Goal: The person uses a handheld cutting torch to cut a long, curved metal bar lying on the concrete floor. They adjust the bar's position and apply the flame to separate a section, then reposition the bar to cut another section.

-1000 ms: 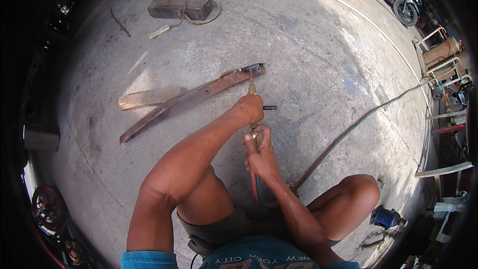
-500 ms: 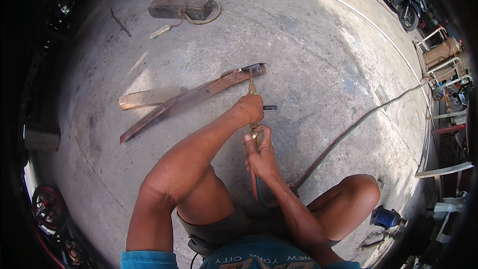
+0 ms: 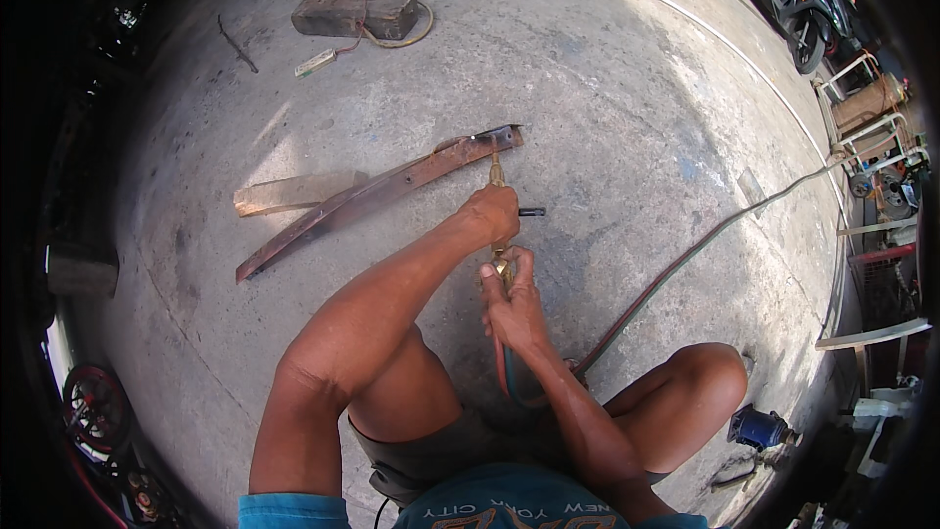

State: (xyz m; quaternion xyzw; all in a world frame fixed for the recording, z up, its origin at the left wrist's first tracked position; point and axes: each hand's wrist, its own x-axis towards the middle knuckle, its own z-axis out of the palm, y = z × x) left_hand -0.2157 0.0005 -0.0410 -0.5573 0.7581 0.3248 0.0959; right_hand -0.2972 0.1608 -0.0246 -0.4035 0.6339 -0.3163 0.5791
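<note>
My left hand (image 3: 493, 214) is closed round the body of a brass gas torch (image 3: 496, 173). The torch nozzle points away from me, at the right end of a long, curved, rusty metal bar (image 3: 406, 176). I cannot make out a flame. Behind it, my right hand (image 3: 514, 306) grips the torch's rear end, thumb and fingers on the brass valve fittings. A short black piece (image 3: 532, 212) sticks out to the right of my left fist; its kind is unclear. A wooden block (image 3: 284, 195) lies under the bar's middle.
Red and green hoses (image 3: 676, 264) run from the torch across the concrete to the right. A wooden beam (image 3: 343, 14) wrapped with cable lies far left. A blue jack-like tool (image 3: 757, 428) stands beside my right knee. Motorbikes (image 3: 798, 0) stand at the far right.
The motorbike at the far right has shifted slightly nearer. My hands, the torch and the metal bar show no visible movement.
</note>
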